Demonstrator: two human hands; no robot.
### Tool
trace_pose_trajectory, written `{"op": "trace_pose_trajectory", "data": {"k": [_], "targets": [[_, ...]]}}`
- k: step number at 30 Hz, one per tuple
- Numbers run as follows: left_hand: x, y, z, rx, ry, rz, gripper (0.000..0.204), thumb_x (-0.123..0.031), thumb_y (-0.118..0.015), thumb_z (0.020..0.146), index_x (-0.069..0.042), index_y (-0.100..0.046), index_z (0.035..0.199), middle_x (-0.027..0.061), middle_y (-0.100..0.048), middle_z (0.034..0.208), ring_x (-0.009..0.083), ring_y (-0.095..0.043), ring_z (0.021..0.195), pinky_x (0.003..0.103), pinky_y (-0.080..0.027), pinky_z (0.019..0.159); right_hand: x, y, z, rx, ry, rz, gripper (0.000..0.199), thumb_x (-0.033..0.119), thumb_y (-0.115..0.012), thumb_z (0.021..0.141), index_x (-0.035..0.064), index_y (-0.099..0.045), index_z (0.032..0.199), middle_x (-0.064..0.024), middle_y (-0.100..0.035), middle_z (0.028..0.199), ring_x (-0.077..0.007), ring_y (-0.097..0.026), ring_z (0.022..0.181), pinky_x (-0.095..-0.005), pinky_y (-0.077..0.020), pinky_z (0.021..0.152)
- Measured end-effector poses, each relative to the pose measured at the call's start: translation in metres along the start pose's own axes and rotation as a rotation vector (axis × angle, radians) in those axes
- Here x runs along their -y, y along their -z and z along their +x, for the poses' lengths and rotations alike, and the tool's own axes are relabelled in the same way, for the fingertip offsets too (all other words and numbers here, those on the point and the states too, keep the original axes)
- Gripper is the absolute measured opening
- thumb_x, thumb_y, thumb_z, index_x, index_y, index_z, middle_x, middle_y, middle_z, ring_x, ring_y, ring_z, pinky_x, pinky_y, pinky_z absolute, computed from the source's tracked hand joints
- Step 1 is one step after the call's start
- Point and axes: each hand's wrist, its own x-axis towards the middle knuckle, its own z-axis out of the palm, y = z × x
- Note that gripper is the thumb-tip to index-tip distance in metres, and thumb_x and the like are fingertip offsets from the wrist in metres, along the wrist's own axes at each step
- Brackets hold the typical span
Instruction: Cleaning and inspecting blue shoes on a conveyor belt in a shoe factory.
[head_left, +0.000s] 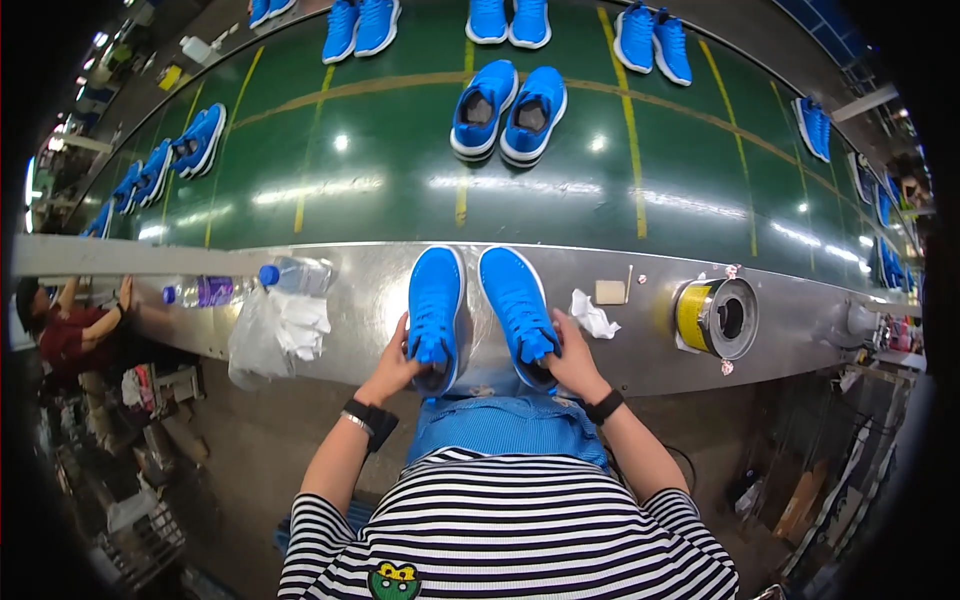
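Observation:
Two blue sneakers with white soles rest side by side on the metal ledge in front of me, toes pointing away. My left hand point(393, 364) grips the left sneaker point(436, 305) at its heel, the fingers partly hidden behind the collar. At the heel of the right sneaker point(513, 300), my right hand point(576, 358) is closed in the same way, thumb toward the opening. A narrow gap separates the two shoes. Just beyond, on the green belt, stands another pair of blue sneakers point(535, 115) with dark insides showing.
More blue sneakers point(362, 28) stand in pairs along the green conveyor belt point(390, 200). The metal ledge point(640, 350) carries crumpled white paper point(596, 315), a small beige block point(610, 292), a yellow-labelled can point(716, 318), plastic bottles point(210, 291) and a plastic bag point(258, 335). A co-worker point(80, 325) is at left.

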Motion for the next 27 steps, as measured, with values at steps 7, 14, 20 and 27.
{"op": "trace_pose_trajectory", "data": {"k": [7, 14, 20, 27], "targets": [[-0.078, -0.038, -0.001, -0.067, 0.285, -0.361, 0.063, -0.043, -0.058, 0.081, -0.011, -0.038, 0.132, 0.0067, -0.050, 0.120, 0.0200, -0.052, 0.104, 0.034, -0.047, 0.082, 0.048, 0.026, 0.007, 0.324, -0.447, 0.702, 0.043, 0.009, -0.055, 0.076, 0.0047, -0.046, 0.118, -0.0063, -0.055, 0.100, -0.0153, -0.056, 0.084, -0.0322, -0.0484, 0.070], [-0.091, -0.001, -0.011, -0.012, 0.356, -0.472, 0.073, -0.059, -0.053, 0.080, -0.008, -0.039, 0.131, 0.0125, -0.047, 0.129, 0.0256, -0.050, 0.114, 0.045, -0.039, 0.095, 0.098, 0.018, -0.002, 0.310, -0.510, 0.924, 0.039, 0.026, -0.059, 0.082, 0.0114, -0.048, 0.116, -0.0082, -0.055, 0.104, -0.0227, -0.056, 0.093, -0.0470, -0.0481, 0.080], [-0.096, 0.039, -0.027, 0.051, 0.336, -0.604, 0.072, -0.061, -0.056, 0.078, -0.011, -0.043, 0.128, 0.0114, -0.049, 0.126, 0.0249, -0.051, 0.112, 0.047, -0.039, 0.095, 0.126, -0.016, -0.012, 0.233, -0.527, 1.058, 0.030, 0.030, -0.061, 0.082, 0.0143, -0.057, 0.107, -0.0068, -0.056, 0.102, -0.0239, -0.054, 0.095, -0.0515, -0.0447, 0.084], [-0.111, 0.072, -0.044, 0.112, 0.302, -0.614, 0.067, -0.062, -0.054, 0.078, -0.012, -0.049, 0.123, 0.0130, -0.052, 0.120, 0.0259, -0.054, 0.106, 0.046, -0.045, 0.085, 0.120, -0.064, -0.018, 0.131, -0.487, 1.204, 0.026, 0.030, -0.063, 0.081, 0.0139, -0.060, 0.102, -0.0048, -0.057, 0.099, -0.0228, -0.057, 0.085, -0.0491, -0.0467, 0.078]]}}
